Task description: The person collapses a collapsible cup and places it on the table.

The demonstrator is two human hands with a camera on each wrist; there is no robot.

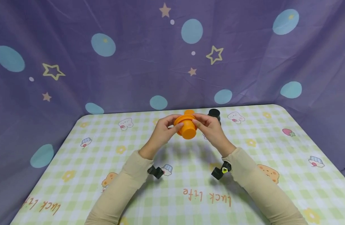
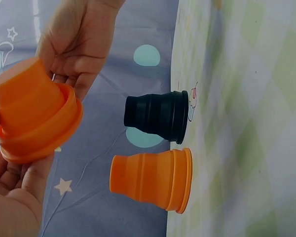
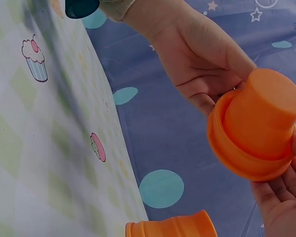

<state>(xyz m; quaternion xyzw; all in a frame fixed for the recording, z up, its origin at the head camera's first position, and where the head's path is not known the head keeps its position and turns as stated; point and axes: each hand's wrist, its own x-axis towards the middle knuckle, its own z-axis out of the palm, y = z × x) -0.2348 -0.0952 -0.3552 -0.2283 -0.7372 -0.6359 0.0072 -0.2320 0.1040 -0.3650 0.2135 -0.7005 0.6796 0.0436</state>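
Observation:
Both hands hold an orange collapsible cup (image 1: 188, 129) above the table, its narrow end toward the head camera. The cup looks partly folded: its wide outer rings sit around the narrower section. My left hand (image 1: 164, 128) pinches its left side, the thumb on the narrow section. On the opposite side my right hand (image 1: 213, 130) pinches it the same way. Fingers of both hands are partly hidden behind the rim. Beyond stand a second orange cup (image 2: 150, 180) and a black cup (image 2: 155, 117), both unfolded, narrow ends up; in the head view they are largely covered.
A green-and-white checked cloth with printed pictures covers the table (image 1: 200, 211). Behind it hangs a purple curtain (image 1: 133, 68) with stars and blue ovals. Small black cameras (image 1: 156, 172) sit at both wrists.

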